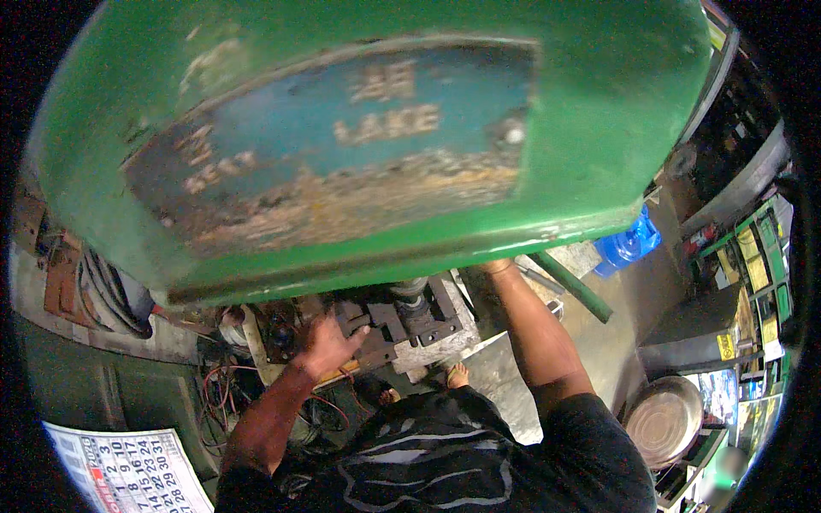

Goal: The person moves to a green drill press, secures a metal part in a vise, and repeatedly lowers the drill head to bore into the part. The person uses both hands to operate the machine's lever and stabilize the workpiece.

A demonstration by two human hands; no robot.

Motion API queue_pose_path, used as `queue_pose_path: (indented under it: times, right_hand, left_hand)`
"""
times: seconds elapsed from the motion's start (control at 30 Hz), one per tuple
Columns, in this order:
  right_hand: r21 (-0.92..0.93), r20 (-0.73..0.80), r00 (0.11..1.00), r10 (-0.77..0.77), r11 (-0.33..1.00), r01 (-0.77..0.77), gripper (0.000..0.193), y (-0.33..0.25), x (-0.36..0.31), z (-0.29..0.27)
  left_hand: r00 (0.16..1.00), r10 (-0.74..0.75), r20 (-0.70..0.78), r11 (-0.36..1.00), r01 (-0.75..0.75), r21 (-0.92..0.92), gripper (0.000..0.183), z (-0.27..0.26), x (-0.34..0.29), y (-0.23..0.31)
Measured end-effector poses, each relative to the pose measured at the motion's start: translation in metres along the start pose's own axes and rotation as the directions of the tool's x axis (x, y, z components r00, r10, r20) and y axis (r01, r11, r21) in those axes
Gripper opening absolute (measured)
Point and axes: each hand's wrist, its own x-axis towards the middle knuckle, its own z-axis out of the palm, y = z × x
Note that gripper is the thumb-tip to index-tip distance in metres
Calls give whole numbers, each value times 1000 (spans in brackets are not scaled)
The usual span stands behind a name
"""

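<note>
Lower centre, the left hand [327, 349], thumb spread, hold unclear, is beside a dark slotted steel block [392, 327]. The green painted metal housing [599, 145] hides the right hand's fingers, state unknown. A descending grey cylindrical steel ram [414, 301] could pinch fingers.

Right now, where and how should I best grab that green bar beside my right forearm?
Probably near the exposed lower end of the green bar, coming from your right. It looks straight and slim, so fingers should wrap around it. It slants down to the right, and its upper part runs up behind the green housing.
</note>
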Motion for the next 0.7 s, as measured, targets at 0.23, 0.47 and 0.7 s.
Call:
queue_pose_path:
  times: [0.23,0.47,0.7]
  right_hand:
    - [288,-69,993,-93,951,109,36,-84,52,-41]
    - [256,-43,992,-115,959,122,56,-105,60,-54]
    - [292,-74,992,-103,949,121,55,-99,61,-52]
  left_hand:
    - [999,7,-47,993,-1,120,92,-2,-3,1]
    - [999,-32,4,992,33,-123,96,28,2,-25]
    - [1000,-28,10,991,29,-129,105,29,2,-26]
